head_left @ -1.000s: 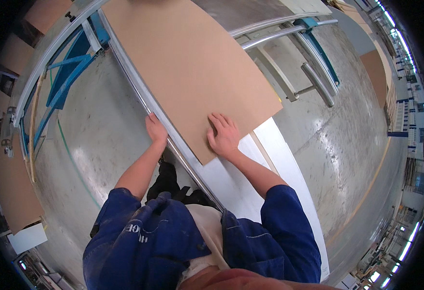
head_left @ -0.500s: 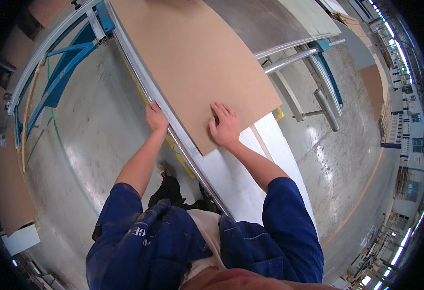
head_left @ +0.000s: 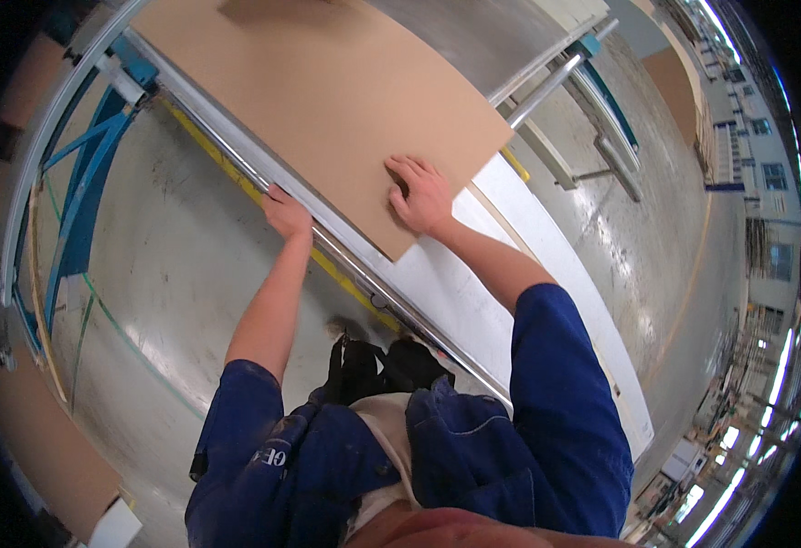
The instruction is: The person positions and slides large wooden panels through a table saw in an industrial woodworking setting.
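A large brown board (head_left: 345, 119) lies flat on the long pale metal table (head_left: 450, 297). My right hand (head_left: 423, 196) rests palm down on it near the close end, fingers stretched out and thumb apart. At the table's left side my left hand (head_left: 287, 214) is closed round the shiny metal rail (head_left: 364, 265), beside the board's long edge. Part of its fingers is hidden by the hand itself. The board's near corner sits between my two forearms, and its far end runs up past the picture's upper edge.
A blue-framed metal support (head_left: 90, 173) stands at the far left. To the right, metal bars (head_left: 546, 91) jut out from a grey machine top (head_left: 482, 46). A yellow strip (head_left: 327, 267) runs under the rail. More brown boards (head_left: 44, 438) are at the lower left.
The view has turned, so the table and board now slant more. Both hands keep their places, the left at the rail and the right flat on the board.
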### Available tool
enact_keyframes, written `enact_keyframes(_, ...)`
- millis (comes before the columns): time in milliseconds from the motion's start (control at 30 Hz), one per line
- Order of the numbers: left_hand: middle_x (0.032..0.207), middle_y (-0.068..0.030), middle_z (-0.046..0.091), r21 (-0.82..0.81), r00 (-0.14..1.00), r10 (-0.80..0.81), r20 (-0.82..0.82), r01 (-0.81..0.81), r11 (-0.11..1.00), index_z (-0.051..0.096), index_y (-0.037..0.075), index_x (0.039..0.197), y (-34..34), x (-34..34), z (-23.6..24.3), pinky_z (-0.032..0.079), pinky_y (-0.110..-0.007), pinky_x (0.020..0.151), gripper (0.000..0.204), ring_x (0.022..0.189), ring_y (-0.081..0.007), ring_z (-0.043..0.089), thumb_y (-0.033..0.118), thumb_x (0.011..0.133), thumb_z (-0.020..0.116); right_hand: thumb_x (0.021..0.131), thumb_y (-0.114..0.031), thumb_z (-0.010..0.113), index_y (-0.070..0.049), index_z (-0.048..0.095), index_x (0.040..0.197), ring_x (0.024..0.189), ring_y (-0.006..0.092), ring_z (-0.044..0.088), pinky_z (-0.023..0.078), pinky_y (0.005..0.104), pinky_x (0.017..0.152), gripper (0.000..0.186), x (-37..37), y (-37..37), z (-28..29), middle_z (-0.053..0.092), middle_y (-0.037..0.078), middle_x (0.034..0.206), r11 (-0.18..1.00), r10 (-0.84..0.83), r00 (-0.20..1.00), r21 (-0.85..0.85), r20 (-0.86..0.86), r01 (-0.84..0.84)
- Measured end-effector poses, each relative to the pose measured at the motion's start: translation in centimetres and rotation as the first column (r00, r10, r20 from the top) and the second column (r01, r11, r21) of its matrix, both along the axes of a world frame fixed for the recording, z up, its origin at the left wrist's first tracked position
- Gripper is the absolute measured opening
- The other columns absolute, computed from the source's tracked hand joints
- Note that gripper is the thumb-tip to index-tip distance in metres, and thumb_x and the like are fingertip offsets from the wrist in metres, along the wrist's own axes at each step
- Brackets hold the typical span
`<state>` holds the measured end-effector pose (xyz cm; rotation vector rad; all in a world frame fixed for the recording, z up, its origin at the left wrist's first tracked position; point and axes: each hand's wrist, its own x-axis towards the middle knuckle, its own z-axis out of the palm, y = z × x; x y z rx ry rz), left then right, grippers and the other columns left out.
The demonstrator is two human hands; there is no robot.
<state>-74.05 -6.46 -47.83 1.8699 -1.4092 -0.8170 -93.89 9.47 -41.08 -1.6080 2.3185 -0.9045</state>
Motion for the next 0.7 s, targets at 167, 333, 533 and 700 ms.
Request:
enact_keyframes(167, 0.110, -0.0369, 0.062, -0.019, 1.000, -0.023, -0.013, 0.023, 1.000, 0.057, -0.011, 0.109, -5.4, -0.2, -1.1, 0.043, -0.056, 0.090, 0.054, 0.105, -0.0540, 0.057, 0.039, 0.109, 0.037, 0.085, -0.020, 0.061, -0.010, 0.065, 0.128, 0.127, 0.0302, 0.056, 0.045, 0.0438, 0.108, 0.045, -0.6, -5.2, -0.6, 0.064, 0.010, 0.135, 1.000, 0.011, 0.999, -0.013, 0.035, -0.011)
enact_keyframes(333, 0.115, -0.0362, 0.062, 0.019, 0.999, -0.030, -0.018, 0.031, 0.999, 0.057, -0.011, 0.112, -10.5, -0.2, -1.2, 0.044, -0.056, 0.094, 0.055, 0.109, -0.0534, 0.057, 0.040, 0.108, 0.037, 0.083, -0.020, 0.061, -0.009, 0.066, 0.125, 0.126, 0.0294, 0.057, 0.046, 0.0432, 0.106, 0.043, -0.5, -10.2, -1.7, 0.066, 0.009, 0.131, 0.999, 0.000, 1.000, -0.051, 0.008, 0.000)
enact_keyframes(533, 0.118, -0.0359, 0.062, 0.073, 1.000, -0.023, 0.020, 0.021, 0.997, 0.058, -0.011, 0.113, -16.8, 0.4, -1.5, 0.044, -0.056, 0.096, 0.055, 0.110, -0.0529, 0.058, 0.039, 0.108, 0.037, 0.084, -0.020, 0.060, -0.010, 0.067, 0.125, 0.126, 0.0304, 0.057, 0.046, 0.0434, 0.107, 0.043, -0.1, -16.3, -2.2, 0.066, 0.009, 0.132, 0.997, 0.013, 1.000, -0.072, 0.019, -0.012)
enact_keyframes(700, 0.116, -0.0353, 0.063, 0.001, 0.999, -0.034, -0.002, 0.034, 0.999, 0.059, -0.011, 0.111, -21.9, 0.8, -2.2, 0.045, -0.056, 0.095, 0.055, 0.109, -0.0528, 0.058, 0.040, 0.107, 0.037, 0.084, -0.021, 0.059, -0.011, 0.066, 0.127, 0.127, 0.0295, 0.056, 0.045, 0.0437, 0.107, 0.044, 0.4, -21.1, -2.5, 0.065, 0.008, 0.134, 0.999, 0.001, 1.000, -0.037, 0.008, 0.000)
